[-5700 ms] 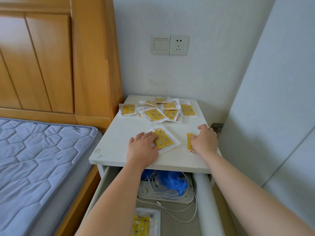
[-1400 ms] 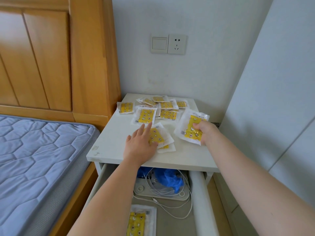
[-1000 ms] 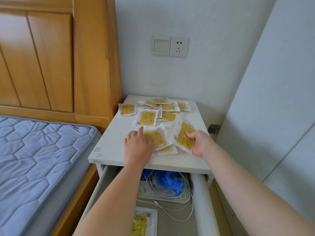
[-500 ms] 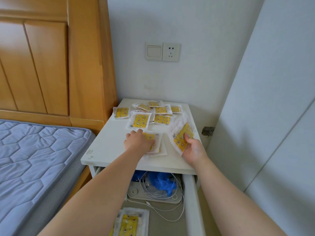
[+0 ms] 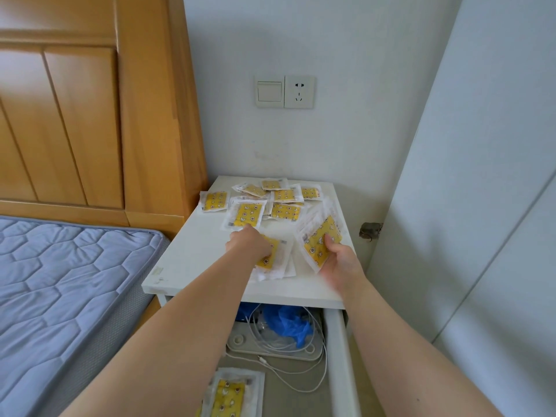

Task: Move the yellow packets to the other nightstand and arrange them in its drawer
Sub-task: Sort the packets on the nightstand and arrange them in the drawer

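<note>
Mid-gathering, by the look of things, and well short of finished. Pinched in the right hand (image 5: 337, 261), thumb on the yellow face and fingers underneath: a fanned bunch of yellow packets (image 5: 317, 237), lifted clear of the top near the right edge of the nightstand (image 5: 192, 260). Under the left hand (image 5: 248, 243), with fingers curled down onto it: a small stack (image 5: 275, 258) lying flat near the middle of the nightstand top, just left of the held bunch. At the back of the nightstand top, toward the wall: a loose scatter (image 5: 249, 213) of seven or more packets, overlapping, untouched and not squared up. Below the nightstand top, in the pulled-out drawer (image 5: 341, 365): one little pile of packets (image 5: 228, 395) at the front, near a white cable (image 5: 304, 386), with a blue plastic bundle (image 5: 288, 325) and a flat white device (image 5: 240, 346) farther back. Judging from that pile, probably the destination nightstand already, though impossible to confirm with no second one in view. Done so far, then: a few packets in the drawer, two bunches collected on top. Left to do: merging the bunches, picking up the scatter at the back, and laying everything neatly in the free front part of the drawer.
</note>
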